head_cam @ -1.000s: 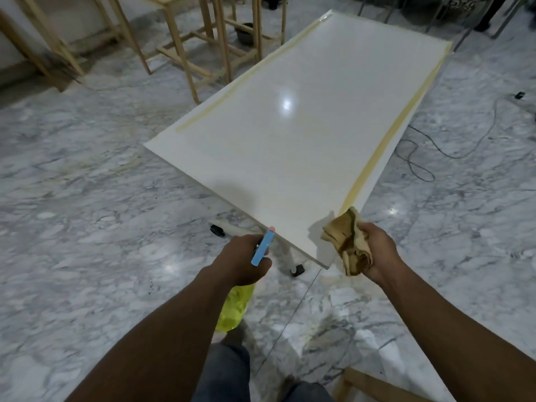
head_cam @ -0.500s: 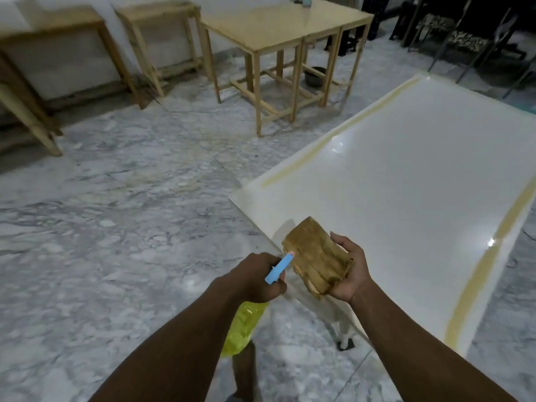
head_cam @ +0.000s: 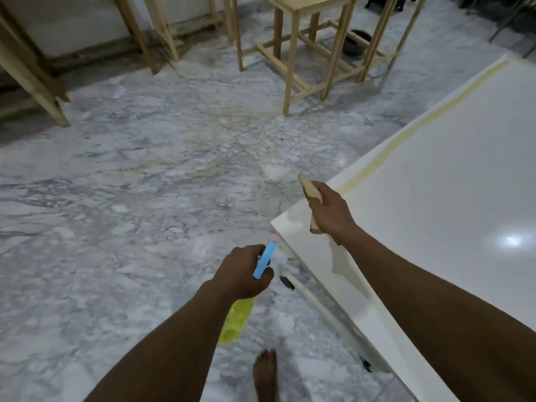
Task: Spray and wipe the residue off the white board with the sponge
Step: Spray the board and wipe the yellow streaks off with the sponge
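The white board (head_cam: 452, 175) lies flat at the right, with a yellowish residue strip (head_cam: 406, 134) along its left edge. My right hand (head_cam: 329, 214) grips a brown sponge (head_cam: 309, 188) over the board's near left corner; most of the sponge is hidden behind the hand. My left hand (head_cam: 242, 272) holds a spray bottle just left of that corner, off the board. The bottle's blue nozzle (head_cam: 264, 259) points up and away, and its yellow body (head_cam: 235, 322) hangs below my fist.
Marble floor (head_cam: 145, 198) spreads to the left. Wooden tables (head_cam: 304, 39) stand at the back, with a dark bowl (head_cam: 355, 43) under one. The board's stand leg with a black caster (head_cam: 287, 282) shows below the corner. My bare foot (head_cam: 265, 375) is near the bottom.
The view has swung left, so the board now sits at the right. My right hand has carried the sponge up to the board's left corner, while the left keeps the spray bottle.
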`<action>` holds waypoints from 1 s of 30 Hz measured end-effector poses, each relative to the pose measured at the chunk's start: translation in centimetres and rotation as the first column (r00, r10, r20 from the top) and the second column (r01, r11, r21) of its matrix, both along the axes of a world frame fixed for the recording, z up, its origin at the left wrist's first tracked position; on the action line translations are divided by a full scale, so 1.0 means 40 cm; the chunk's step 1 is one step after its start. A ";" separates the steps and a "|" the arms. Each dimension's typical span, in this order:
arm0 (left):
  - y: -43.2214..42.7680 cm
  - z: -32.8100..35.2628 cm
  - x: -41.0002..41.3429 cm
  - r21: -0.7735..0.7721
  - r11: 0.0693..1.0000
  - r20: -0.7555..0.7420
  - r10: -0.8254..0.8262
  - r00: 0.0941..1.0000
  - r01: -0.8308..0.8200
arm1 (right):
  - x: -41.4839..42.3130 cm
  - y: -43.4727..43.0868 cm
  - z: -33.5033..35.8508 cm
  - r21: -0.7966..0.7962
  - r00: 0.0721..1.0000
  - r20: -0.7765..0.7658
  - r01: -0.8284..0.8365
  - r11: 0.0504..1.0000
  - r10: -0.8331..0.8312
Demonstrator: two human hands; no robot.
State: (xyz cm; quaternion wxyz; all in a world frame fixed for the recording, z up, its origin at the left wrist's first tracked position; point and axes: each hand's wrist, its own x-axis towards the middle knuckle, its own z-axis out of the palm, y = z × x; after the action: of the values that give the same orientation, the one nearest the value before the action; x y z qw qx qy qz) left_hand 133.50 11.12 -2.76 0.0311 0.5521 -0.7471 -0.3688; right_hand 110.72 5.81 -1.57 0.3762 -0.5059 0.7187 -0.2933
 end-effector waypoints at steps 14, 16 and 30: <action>-0.025 -0.117 0.019 0.118 0.990 -0.044 0.081 0.996 -0.075 | 0.047 -0.044 -0.319 0.156 0.638 -0.567 -0.538 0.828 0.521; -0.018 -0.113 0.011 0.115 0.992 -0.039 0.063 0.997 -0.058 | 0.038 -0.025 -0.316 0.163 0.650 -0.529 -0.553 0.817 0.545; 0.213 -0.062 -0.124 0.069 0.996 -0.046 0.051 0.998 -0.047 | -0.099 0.327 -0.330 0.121 0.576 -0.568 -0.648 0.752 0.588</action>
State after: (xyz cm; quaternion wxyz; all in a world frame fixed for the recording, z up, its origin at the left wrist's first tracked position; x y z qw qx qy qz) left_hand 128.56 19.62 -5.24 0.0390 0.5621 -0.7194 -0.4062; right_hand 106.77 18.89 -14.77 0.1941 -0.8059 0.5591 -0.0127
